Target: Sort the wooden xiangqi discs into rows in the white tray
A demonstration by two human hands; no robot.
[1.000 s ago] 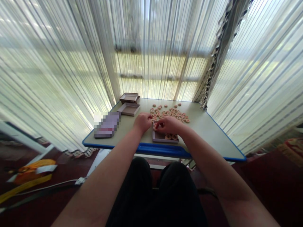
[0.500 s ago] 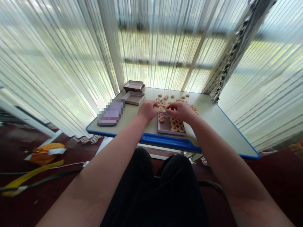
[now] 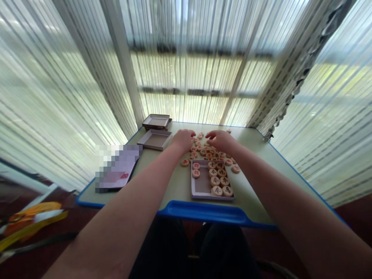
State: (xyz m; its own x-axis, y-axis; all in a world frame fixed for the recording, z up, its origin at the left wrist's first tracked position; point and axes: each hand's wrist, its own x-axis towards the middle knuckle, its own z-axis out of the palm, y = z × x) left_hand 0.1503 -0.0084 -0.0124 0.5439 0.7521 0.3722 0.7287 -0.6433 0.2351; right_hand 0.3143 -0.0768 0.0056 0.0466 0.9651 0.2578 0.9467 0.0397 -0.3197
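Note:
A shallow box [image 3: 200, 195] stands near the table's front edge. Two red-marked round pieces [image 3: 196, 173] lie at its left side, and several black-marked pieces [image 3: 216, 190] fill its right side in two columns. Behind the box, many loose pieces [image 3: 203, 152] are spread over the table, mostly red-marked. My left hand [image 3: 184, 139] is over the left edge of these pieces, fingers curled; whatever it may hold is hidden. My right hand [image 3: 220, 140] hovers at their right side, thumb and fingers apart, with nothing visible between them.
An open box tray [image 3: 155, 139] and a stacked box [image 3: 157, 121] stand at the table's back left. A partly pixelated flat device [image 3: 120, 168] lies at the left. The blue table edge [image 3: 203, 211] has a trough in front. Striped curtains hang behind.
Both hands have moved away from the box to the pieces behind it, and my right hand's fingers have spread. The camera view has shifted, showing the box and table larger and lower.

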